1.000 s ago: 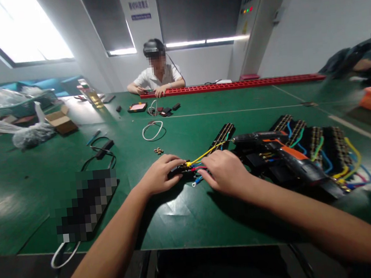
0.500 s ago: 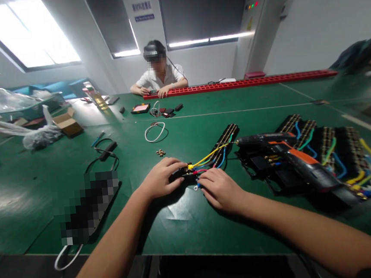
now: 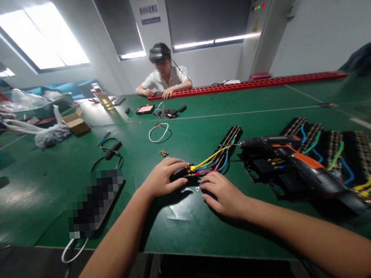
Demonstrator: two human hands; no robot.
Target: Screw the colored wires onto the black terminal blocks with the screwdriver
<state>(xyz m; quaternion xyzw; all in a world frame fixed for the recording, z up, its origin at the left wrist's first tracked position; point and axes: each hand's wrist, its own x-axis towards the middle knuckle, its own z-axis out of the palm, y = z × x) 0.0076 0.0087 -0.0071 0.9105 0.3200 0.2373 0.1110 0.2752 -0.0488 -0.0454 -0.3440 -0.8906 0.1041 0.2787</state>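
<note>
My left hand (image 3: 164, 177) is closed round the left end of a small black block (image 3: 193, 178), thumb in front and fingers over its top. Yellow, blue, green and red wires run from this block toward a black terminal strip (image 3: 227, 146) with brass contacts, lying at an angle behind it. My right hand (image 3: 223, 194) is at the block's right front, fingers curled. A ring terminal (image 3: 197, 189) with a blue sleeve shows at its fingertips and seems pinched there; the fingers partly hide its wire. Small brass screws (image 3: 164, 153) lie in a pile behind my left hand.
A cordless drill (image 3: 299, 159) rests on the right, across several wired black assemblies (image 3: 335, 147). To the left are a blurred-out dark device (image 3: 95, 203) and a black cable (image 3: 113, 150). A co-worker (image 3: 167, 78) sits opposite, behind a long red rail (image 3: 248, 85).
The whole view has shifted slightly to the right. My right fingers have loosened a little around the ring terminal, and the thumb sits lower. My left hand keeps its hold on the block.
</note>
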